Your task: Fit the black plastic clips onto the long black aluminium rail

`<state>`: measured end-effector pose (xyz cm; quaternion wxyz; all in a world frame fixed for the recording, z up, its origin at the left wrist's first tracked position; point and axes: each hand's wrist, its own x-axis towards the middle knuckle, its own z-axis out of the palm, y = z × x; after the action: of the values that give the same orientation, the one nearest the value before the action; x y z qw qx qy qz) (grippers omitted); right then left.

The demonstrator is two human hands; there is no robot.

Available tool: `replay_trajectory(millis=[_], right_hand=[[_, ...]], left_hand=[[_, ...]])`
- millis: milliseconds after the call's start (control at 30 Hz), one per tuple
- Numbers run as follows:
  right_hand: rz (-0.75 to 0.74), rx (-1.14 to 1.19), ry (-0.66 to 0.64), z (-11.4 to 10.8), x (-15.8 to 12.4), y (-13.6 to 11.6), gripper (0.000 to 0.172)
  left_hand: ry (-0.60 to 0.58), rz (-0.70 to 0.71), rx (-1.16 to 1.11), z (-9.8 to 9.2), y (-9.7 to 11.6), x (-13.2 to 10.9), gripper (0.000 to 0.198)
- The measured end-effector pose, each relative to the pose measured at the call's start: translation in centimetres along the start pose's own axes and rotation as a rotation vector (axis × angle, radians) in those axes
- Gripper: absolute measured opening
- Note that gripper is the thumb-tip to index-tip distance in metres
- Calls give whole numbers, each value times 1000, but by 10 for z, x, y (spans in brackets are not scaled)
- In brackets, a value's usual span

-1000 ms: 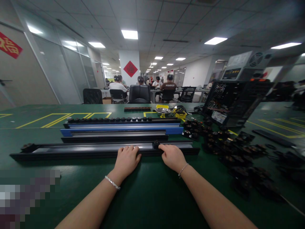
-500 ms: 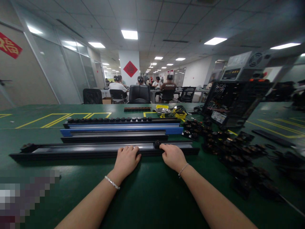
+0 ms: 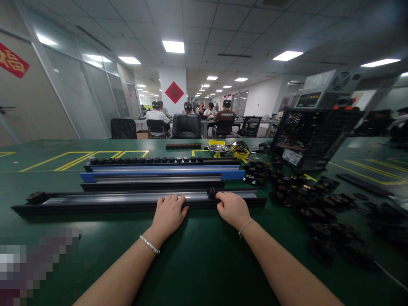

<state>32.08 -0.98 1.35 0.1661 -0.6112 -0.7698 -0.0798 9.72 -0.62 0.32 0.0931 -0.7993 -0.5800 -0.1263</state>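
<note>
We have both hands down on the nearest long black rail (image 3: 95, 203), which lies crosswise on the green bench (image 3: 197, 263), roughly parallel to its near edge. Our left hand (image 3: 168, 213) is laid open, palm down, fingers draped over the rail's near lip and gripping nothing. Our right hand (image 3: 232, 209) sits just beside it, fingertips up against a small black block (image 3: 212, 194) seated in the rail's channel. Whether they pinch it or only touch it, we cannot tell. Toward the far edge more rails lie side by side, one of them blue (image 3: 232, 174). Toward the right edge a heap of small black parts (image 3: 318, 208) sprawls near the rail's right end. The risks, as we judge them: the block could cock in the channel and jam if pushed off-centre. The rail, pinned only by a flat hand, could skid on the bench, and a swinging right end would plough into that heap.
</note>
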Motion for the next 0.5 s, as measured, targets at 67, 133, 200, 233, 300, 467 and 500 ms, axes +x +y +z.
replay_trajectory(millis=[67, 133, 200, 233, 300, 467, 500], right_hand=[[8, 35, 54, 2, -1, 1, 23], [17, 95, 129, 4, -1, 1, 21], [53, 156, 203, 8, 1, -1, 20], [89, 181, 234, 10, 2, -2, 19], [179, 209, 272, 14, 5, -4, 26], [284, 205, 191, 23, 12, -10, 53], [294, 209, 175, 24, 13, -10, 52]], left_hand=[[3, 4, 2, 0, 0, 0, 26], [-6, -2, 2, 0, 1, 0, 26], [-18, -16, 2, -1, 2, 0, 27], [-22, -25, 3, -2, 2, 0, 27], [-25, -41, 4, -2, 3, 0, 27], [8, -29, 16, 1, 4, 1, 27], [17, -24, 19, 2, 4, 1, 27]])
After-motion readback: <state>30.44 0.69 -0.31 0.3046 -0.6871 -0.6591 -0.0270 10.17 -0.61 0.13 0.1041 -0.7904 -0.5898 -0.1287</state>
